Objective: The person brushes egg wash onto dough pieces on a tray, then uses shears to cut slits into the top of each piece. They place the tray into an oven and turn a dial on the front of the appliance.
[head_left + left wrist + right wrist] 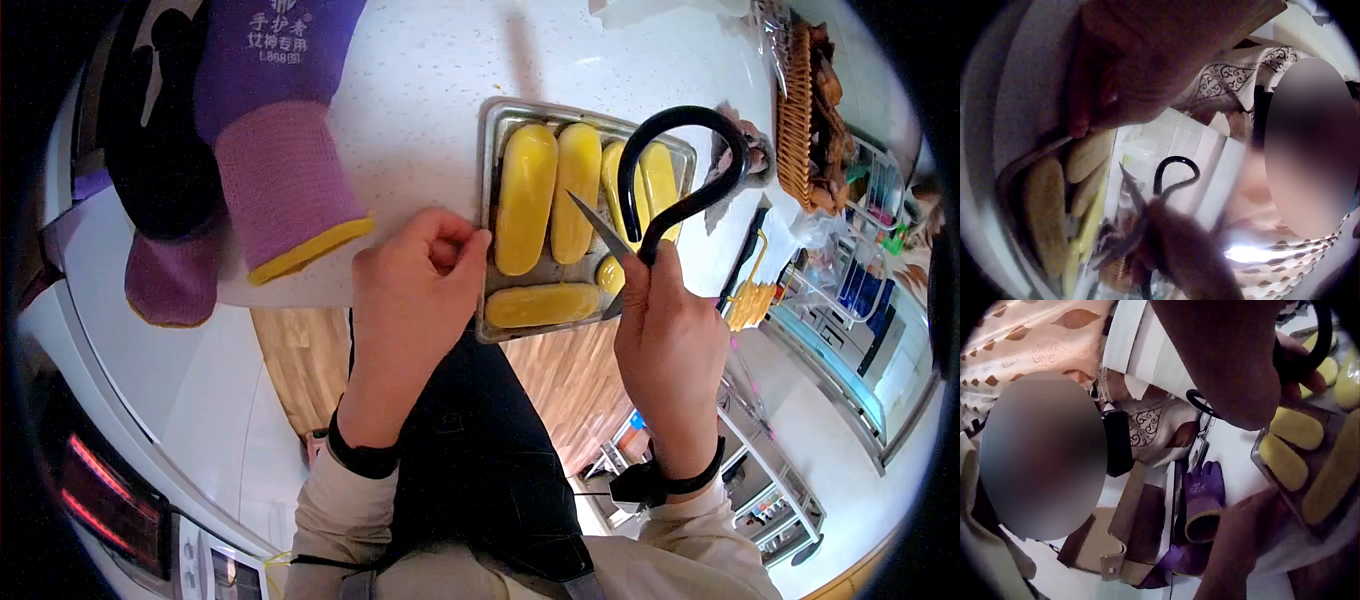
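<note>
Head view gives me the clearest look: the metal tray [555,274] sits on the white counter, with yellow oblong pieces [527,200] lying in it. Two long ones show whole on its left side and one lies crosswise along its near edge; two at its right are partly covered by the loop of the scissors [695,205], and another, below the blade, is mostly hidden. I see the right hand [670,325] gripping those scissors over the tray's right part, blades apart, the lower one largely lost behind the fingers. At the tray's left rim, the left hand [415,285] has its fingers curled in with the thumb's tip at the edge; I can't tell whether they pinch the rim, and my left wrist view is too dark to settle it. Left of the tray lie purple gloves [285,180], cut off by the frame; well right of it, a wicker basket [793,120] holds brown things I can't identify.
</note>
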`<action>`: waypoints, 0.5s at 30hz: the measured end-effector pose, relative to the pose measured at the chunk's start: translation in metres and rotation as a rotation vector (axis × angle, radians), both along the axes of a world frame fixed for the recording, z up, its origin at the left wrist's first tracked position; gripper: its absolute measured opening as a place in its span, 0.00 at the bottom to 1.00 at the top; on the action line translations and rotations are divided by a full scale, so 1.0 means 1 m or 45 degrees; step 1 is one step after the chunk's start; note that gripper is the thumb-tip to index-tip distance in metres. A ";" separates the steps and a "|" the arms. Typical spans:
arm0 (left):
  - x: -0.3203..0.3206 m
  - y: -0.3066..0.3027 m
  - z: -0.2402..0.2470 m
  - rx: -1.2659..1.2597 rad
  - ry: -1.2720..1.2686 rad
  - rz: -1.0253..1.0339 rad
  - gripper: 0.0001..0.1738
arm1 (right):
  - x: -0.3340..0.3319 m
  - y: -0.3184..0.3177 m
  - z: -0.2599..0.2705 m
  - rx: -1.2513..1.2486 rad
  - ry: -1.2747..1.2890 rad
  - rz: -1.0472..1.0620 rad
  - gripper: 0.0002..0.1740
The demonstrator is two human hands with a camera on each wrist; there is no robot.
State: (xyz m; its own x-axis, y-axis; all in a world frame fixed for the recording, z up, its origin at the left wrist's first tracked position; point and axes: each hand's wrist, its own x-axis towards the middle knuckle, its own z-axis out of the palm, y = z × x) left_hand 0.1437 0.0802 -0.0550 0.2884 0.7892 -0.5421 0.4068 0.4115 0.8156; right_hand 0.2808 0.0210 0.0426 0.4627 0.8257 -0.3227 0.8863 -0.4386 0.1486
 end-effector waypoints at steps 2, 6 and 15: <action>0.000 0.004 0.006 -0.082 0.006 -0.039 0.06 | 0.002 -0.002 0.000 -0.041 0.000 -0.004 0.11; 0.000 0.004 0.005 -0.148 -0.009 -0.057 0.07 | -0.001 -0.005 0.001 -0.133 0.029 -0.006 0.11; 0.000 0.005 0.007 -0.143 0.016 -0.049 0.07 | -0.005 0.000 0.003 -0.199 0.098 -0.065 0.10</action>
